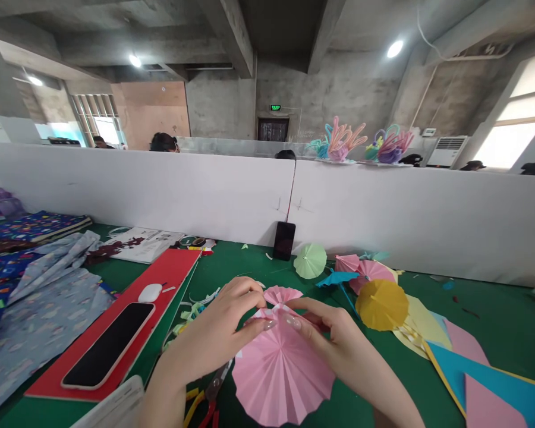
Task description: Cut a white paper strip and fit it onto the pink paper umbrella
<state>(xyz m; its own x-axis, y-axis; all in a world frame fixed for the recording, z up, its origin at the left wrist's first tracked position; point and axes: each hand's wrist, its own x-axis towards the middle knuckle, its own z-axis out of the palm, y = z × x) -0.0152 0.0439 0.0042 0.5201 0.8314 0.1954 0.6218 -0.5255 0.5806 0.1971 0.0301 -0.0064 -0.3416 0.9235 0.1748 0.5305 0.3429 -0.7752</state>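
A pleated pink paper fan (282,374) with a scalloped edge spreads below my hands, and a smaller pleated pink part (282,293) fans out above them. My left hand (238,318) pinches the paper at the narrow gathered middle from the left. From the right, my right hand (323,330) grips the same gathered spot, thumb on top. The two thumbs lie close together there; the undersides of my fingers are hidden. Beside the fan, partly under my left wrist, lie pliers or scissors (211,389) with red handles.
On the green table (485,309), small paper umbrellas in green (310,261), yellow (382,305) and blue (341,277) stand beyond my right hand. Coloured paper sheets (494,368) lie right. A phone (109,345) rests on a red board (160,279); a white partition (205,196) stands behind.
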